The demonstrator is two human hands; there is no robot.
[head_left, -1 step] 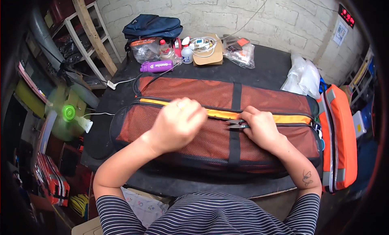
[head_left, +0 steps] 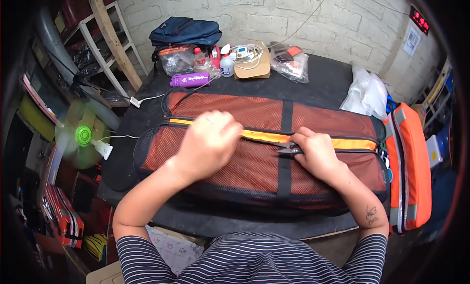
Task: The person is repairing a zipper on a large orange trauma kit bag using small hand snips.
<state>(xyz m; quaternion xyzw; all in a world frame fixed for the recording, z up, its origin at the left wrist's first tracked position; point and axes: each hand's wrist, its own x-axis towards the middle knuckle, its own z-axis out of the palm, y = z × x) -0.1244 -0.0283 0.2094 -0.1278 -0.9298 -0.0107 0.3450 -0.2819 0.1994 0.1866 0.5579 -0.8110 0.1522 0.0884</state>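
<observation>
A long bag of orange-red mesh with black trim lies across the table in front of me. A yellow-orange strip runs along its top between black zipper edges. My right hand is closed on small dark thread snips, whose blades point left over the black strap. My left hand is raised over the strip, its fingers curled together and a little blurred. Whatever it pinches, if anything, is hidden.
Behind the bag on the black table stand a purple bottle, a spray bottle, a cardboard box with cables and a navy backpack. An orange bag is at the right, a green fan at the left.
My left hand has shifted slightly left, uncovering more of the yellow-orange strip. The snips' blades have come closer together in my right hand, which stays in place.
</observation>
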